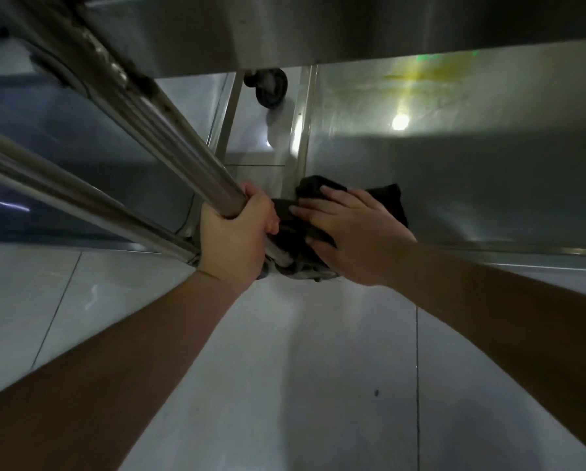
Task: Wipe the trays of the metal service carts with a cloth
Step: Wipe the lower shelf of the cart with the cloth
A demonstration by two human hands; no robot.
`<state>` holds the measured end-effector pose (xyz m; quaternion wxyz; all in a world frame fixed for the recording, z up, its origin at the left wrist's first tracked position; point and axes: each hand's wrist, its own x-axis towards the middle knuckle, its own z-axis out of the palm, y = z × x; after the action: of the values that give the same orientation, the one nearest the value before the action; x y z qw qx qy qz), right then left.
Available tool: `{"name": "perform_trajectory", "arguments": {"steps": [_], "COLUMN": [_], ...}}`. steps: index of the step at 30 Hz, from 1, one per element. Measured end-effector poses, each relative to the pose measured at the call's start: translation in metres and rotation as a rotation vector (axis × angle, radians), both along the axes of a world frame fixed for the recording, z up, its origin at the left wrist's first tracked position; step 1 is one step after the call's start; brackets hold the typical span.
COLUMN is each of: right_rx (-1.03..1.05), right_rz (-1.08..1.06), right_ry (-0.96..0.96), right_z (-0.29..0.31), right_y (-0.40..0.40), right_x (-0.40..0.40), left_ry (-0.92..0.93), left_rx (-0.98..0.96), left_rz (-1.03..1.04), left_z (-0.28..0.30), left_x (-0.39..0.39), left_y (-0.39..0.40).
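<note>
Pale floor tiles (278, 385) lie under the cart's bottom tray (471, 185); right hand (349, 232) presses a black cloth (386, 202) flat-fingered at its near-left corner, left hand (233, 236) grasping the upright post (169, 130).

Lighting: dim overall, a grey-green cast lying over the scene. A small bright spot is glaring off the lower tray (454, 147), with a yellowish smear above it — possibly a lamp's reflection. The upper shelf is casting a broad shadow across that tray. The floor (284, 368) is shining palely between the forearms, which are showing dark. Wide-angle distortion is splaying the cart's post (169, 130) — near parts are looking soft and blurred.
</note>
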<state>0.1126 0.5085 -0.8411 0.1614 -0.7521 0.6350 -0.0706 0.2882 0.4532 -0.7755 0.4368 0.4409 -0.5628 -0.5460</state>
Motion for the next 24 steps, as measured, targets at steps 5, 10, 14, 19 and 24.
{"name": "perform_trajectory", "arguments": {"steps": [5,10,14,19,24], "right_rx": [0.040,0.053,0.080,0.078,0.097], "right_rz": [-0.003,-0.051,-0.106,-0.174,-0.237], "right_ry": [0.074,0.168,0.194,0.176,0.134], "right_z": [0.003,0.004,0.007,0.009,0.007], "right_y": [0.045,0.083,0.107,0.137,0.177], "right_x": [-0.043,-0.093,-0.124,-0.147,-0.201], "left_ry": [-0.066,-0.303,-0.728,-1.018,-0.969], "left_rx": [0.026,0.126,0.328,0.518,0.286], "left_rz": [0.032,0.227,0.153,-0.295,-0.519], "left_z": [0.005,-0.002,-0.032,-0.046,-0.017], "left_x": [-0.002,-0.003,0.010,-0.007,-0.064], "left_y": [0.006,0.021,0.053,0.095,0.108]}}
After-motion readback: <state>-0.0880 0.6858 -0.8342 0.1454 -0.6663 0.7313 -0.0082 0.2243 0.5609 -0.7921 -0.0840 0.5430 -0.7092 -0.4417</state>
